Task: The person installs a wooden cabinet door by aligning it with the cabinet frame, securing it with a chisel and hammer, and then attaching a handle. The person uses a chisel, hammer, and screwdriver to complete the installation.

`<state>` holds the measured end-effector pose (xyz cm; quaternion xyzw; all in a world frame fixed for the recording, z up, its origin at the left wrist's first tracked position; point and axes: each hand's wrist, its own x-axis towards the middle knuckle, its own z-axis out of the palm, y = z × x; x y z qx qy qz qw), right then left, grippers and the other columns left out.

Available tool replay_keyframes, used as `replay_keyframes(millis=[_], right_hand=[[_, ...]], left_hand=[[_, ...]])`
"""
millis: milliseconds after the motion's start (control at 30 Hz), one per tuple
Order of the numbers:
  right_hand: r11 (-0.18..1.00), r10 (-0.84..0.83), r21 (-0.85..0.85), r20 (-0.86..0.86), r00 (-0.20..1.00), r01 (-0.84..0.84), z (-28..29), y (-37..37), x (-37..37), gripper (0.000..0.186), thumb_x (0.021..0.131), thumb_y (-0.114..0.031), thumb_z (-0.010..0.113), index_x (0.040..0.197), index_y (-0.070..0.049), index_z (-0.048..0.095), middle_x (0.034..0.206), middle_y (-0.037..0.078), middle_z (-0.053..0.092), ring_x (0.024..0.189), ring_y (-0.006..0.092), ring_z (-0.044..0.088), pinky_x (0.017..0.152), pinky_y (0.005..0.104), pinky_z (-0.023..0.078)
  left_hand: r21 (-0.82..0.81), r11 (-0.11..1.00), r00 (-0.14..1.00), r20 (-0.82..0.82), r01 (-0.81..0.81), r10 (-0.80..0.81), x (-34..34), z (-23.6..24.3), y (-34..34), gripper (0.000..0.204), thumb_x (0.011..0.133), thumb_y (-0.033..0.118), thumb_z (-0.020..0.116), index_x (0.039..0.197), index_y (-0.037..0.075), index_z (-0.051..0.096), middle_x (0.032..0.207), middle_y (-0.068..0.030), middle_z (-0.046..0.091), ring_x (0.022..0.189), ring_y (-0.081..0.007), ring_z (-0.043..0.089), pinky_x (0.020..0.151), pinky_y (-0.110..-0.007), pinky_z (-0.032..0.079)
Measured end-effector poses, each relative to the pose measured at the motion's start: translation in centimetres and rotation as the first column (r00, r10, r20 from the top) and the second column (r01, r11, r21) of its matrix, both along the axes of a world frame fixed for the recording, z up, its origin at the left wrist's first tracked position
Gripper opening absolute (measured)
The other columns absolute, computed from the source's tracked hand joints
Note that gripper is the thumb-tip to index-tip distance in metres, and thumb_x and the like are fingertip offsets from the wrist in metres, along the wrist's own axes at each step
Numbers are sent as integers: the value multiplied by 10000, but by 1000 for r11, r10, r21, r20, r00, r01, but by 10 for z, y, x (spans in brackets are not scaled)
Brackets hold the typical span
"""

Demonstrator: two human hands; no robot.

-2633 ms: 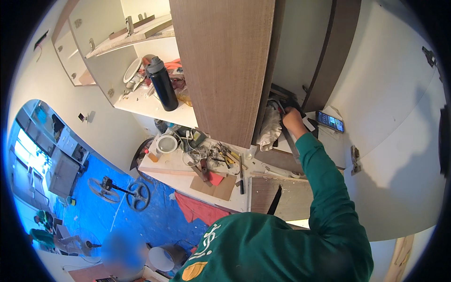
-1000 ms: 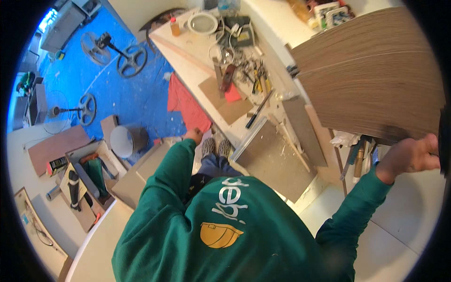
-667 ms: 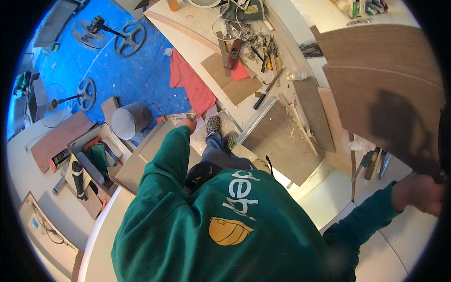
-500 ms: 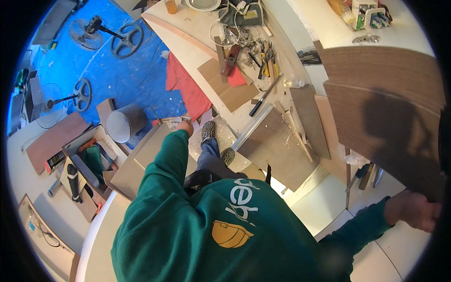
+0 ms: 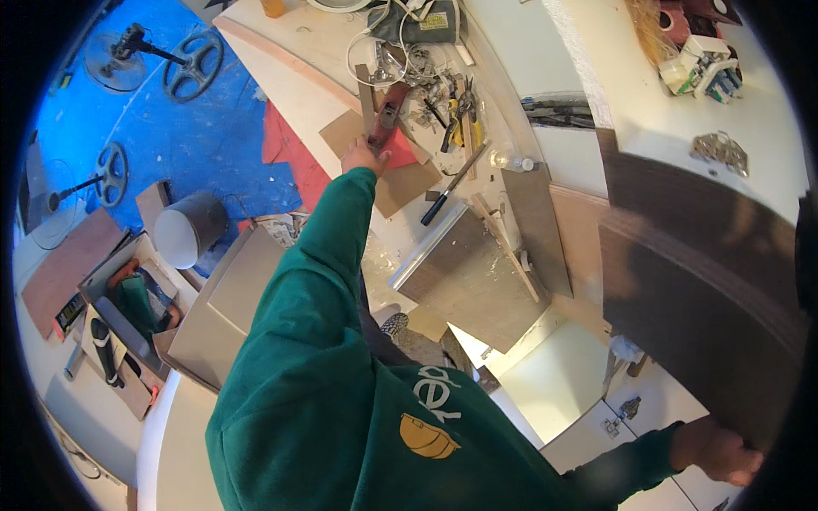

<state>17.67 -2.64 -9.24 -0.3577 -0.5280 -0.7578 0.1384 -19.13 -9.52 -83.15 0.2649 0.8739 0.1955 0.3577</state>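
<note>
My left hand (image 5: 365,158) reaches out in a green sleeve over the cluttered workbench (image 5: 298,68). Its fingers rest at the lower end of a red-brown handled tool (image 5: 388,119) lying on cardboard; the grip itself is hidden behind the hand. My right hand (image 5: 720,451) is at the lower right, closed on the bottom edge of a large dark brown wood panel (image 5: 707,281) that stands up along the right side. Pliers (image 5: 460,115) and other small hand tools lie just right of the red-brown tool.
A black-handled tool (image 5: 447,192), a small plastic bottle (image 5: 511,160) and a grey board with a metal edge (image 5: 469,272) lie on the bench. Below are a blue tarp (image 5: 170,128), a grey bucket (image 5: 187,230), wheeled stands (image 5: 192,64) and an open toolbox (image 5: 119,315).
My left hand has moved up from the bench's near edge to the red-brown tool. My right hand stays on the dark panel and now sits lower in view.
</note>
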Motion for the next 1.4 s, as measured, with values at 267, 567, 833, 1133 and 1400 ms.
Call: replay_keyframes(millis=[267, 567, 833, 1133, 1400], right_hand=[[977, 212, -23, -25, 977, -213, 18, 5, 24, 307, 889, -350, 710, 953, -50, 697, 954, 131, 664, 906, 295, 654, 750, 433, 538], [980, 195, -28, -15, 981, -195, 14, 7, 23, 344, 870, -391, 725, 972, -64, 695, 975, 123, 664, 922, 304, 647, 753, 430, 539], [983, 182, 5, -44, 982, -182, 9, 9, 34, 379, 854, -427, 737, 988, -76, 694, 994, 116, 665, 936, 313, 641, 756, 427, 540], [995, 77, 71, -56, 995, -73, 7, 14, 46, 420, 836, -468, 752, 1007, -89, 692, 1016, 108, 665, 952, 322, 634, 759, 425, 541], [977, 179, -36, -393, 902, -210, -25, 9, -11, 374, 896, -367, 717, 1069, -55, 601, 1053, 187, 621, 988, 347, 633, 759, 489, 552]], left_hand=[[-229, 974, 997, -74, 1, -18, 6, -13, 51, 848, 806, 590, 773, 1417, 88, 467, 1390, -140, 549, 1304, -326, 544, 1060, -503, 459], [-249, 966, 977, -175, 76, -122, 2, -36, 50, 638, 869, 533, 701, 1318, 103, 557, 1302, -94, 632, 1280, -289, 562, 1012, -493, 437], [-95, 995, 1000, -13, 18, -19, -17, 0, 52, 673, 870, 598, 655, 1283, 67, 616, 1245, -162, 689, 1190, -321, 641, 1006, -502, 445], [198, 934, 871, 458, -298, 180, 10, -10, -44, 570, 875, 538, 666, 1057, -1, 702, 884, -209, 720, 889, -329, 717, 796, -439, 541], [70, 832, 215, 975, -550, 60, 30, 163, -143, 475, 945, 459, 599, 1048, -1, 655, 744, -21, 574, 697, -164, 565, 658, -315, 446]])
